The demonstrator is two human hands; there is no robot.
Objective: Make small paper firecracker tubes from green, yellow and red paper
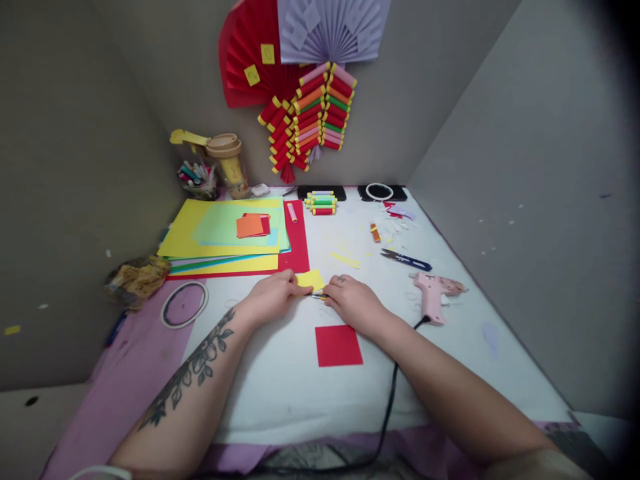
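Observation:
At the middle of the table, my left hand point(277, 293) has its fingers closed at the lower left edge of a small piece of yellow paper point(311, 279). A thin metallic tool point(318, 296) lies low between my two hands, by the paper's lower edge. My right hand point(353, 299) is closed over the tool's right end, and its fingers hide most of it, so its kind does not show. Just below my right hand, a red paper square point(339, 346) lies flat on the white cloth.
Stacked coloured paper point(173, 245) lies at the back left, above a tape roll point(164, 315). On the right are thread snips point(407, 259) and a pink glue gun point(431, 300), its cord running under my right arm. Small paper rolls point(323, 202) sit at the back.

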